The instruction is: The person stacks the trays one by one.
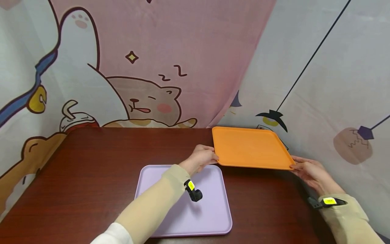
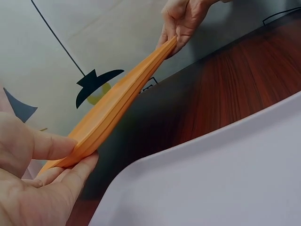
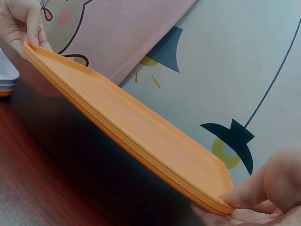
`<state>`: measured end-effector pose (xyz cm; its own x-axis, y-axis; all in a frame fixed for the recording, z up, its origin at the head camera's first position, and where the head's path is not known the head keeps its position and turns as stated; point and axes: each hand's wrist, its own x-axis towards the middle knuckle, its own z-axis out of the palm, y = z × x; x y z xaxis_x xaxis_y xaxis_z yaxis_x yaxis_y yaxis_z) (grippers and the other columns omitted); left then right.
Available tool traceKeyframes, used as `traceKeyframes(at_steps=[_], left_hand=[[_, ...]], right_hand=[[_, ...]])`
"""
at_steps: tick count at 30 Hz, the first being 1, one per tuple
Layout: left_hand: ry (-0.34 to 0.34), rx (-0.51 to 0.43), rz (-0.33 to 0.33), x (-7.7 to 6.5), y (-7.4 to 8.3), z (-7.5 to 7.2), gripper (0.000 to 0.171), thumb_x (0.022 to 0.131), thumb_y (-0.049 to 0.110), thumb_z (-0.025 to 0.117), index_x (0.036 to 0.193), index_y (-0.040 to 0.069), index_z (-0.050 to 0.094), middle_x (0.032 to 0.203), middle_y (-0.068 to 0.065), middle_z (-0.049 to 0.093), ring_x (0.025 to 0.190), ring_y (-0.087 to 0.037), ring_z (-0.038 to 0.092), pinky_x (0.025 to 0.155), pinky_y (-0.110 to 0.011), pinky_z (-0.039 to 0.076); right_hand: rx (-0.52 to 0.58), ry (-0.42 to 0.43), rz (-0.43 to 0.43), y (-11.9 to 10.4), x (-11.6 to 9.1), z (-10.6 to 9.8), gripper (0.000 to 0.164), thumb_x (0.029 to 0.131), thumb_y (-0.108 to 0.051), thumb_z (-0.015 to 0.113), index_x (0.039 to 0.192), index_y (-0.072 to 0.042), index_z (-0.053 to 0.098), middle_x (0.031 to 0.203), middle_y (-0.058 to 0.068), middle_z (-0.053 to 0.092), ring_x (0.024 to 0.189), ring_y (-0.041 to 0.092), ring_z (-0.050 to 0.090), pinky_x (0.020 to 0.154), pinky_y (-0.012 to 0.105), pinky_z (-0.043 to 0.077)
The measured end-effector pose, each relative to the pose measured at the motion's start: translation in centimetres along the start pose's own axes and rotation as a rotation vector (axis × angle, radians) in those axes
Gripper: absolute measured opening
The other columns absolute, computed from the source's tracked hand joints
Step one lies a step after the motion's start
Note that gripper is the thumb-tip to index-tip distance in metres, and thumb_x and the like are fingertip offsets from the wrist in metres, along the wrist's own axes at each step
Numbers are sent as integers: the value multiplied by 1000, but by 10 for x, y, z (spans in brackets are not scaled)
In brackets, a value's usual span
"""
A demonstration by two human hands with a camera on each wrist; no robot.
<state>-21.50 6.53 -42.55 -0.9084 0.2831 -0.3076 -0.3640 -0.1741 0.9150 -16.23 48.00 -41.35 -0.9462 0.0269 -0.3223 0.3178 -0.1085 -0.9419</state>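
Observation:
An orange tray is held up above the table at the back right in the head view, pinched at both ends. My left hand grips its left near corner, thumb on top and fingers beneath. At the right near corner my right hand pinches it the same way. Layered lines run along the tray's edge in the right wrist view; whether it is one tray or several nested ones I cannot tell. A lilac tray lies on the table under my left forearm.
The dark wooden table stands against a cartoon-printed cloth at the back and right. Beneath the lilac tray, the right wrist view shows more layers, with an orange edge at the bottom.

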Motion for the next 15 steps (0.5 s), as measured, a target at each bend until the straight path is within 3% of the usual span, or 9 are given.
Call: traceKeyframes(at_steps=[5, 10, 12, 15], left_hand=[[-1, -10, 8, -2, 0, -10, 51, 87, -19, 68, 135, -19, 52, 115, -26, 66, 98, -32, 71, 91, -41, 61], [-5, 15, 12, -7, 4, -20, 50, 90, -17, 68, 138, -18, 53, 119, -25, 66, 104, -33, 72, 93, -40, 60], [-6, 24, 19, -10, 5, -24, 50, 91, -17, 67, 139, -18, 52, 120, -26, 66, 105, -34, 72, 93, -40, 60], [-2, 35, 28, -15, 7, -31, 51, 91, -16, 67, 140, -18, 51, 121, -27, 65, 105, -34, 71, 93, -39, 60]], right_hand=[[30, 6, -22, 0, 1, 11, 47, 98, 16, 62, 143, 2, 54, 103, -4, 72, 92, 16, 74, 86, 35, 63], [105, -32, -19, 0, -1, 20, 37, 97, 19, 60, 124, -7, 68, 105, 0, 73, 94, 19, 74, 87, 37, 62], [103, -36, -17, 0, -2, 24, 38, 97, 18, 61, 127, -6, 67, 105, 0, 73, 94, 20, 75, 88, 38, 62], [70, -34, -12, -1, -4, 32, 51, 98, 16, 64, 145, 1, 53, 107, -2, 73, 96, 19, 74, 91, 38, 61]])
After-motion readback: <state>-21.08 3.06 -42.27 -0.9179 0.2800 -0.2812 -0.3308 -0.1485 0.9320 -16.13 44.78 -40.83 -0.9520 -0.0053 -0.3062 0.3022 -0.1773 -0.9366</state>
